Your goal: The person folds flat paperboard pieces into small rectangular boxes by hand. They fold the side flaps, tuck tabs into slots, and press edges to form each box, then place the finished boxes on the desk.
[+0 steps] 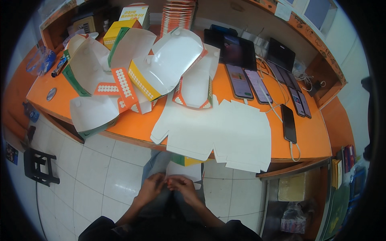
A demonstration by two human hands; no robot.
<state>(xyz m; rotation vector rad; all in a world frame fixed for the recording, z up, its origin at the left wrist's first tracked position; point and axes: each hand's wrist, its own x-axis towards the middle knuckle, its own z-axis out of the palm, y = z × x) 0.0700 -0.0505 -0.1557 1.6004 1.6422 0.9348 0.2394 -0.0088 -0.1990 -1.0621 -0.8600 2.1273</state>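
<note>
Over my lap lies a partly folded paper food carton (188, 172), white inside, with a green and yellow wall at its far end under the desk edge. My left hand (151, 188) pinches the near left corner of the carton. Close beside it, my right hand (181, 187) has its fingers closed on the same near edge. The fingertips of both hands almost meet, and the exact fold between them is too small to make out.
The orange desk (132, 134) carries flat white carton blanks (225, 134) overhanging its front edge. Folded cartons (169, 60) pile up at left, before a stack of orange blanks (177, 18). Several phones (257, 86) with cables lie at right. A black stool (40, 165) stands on the floor.
</note>
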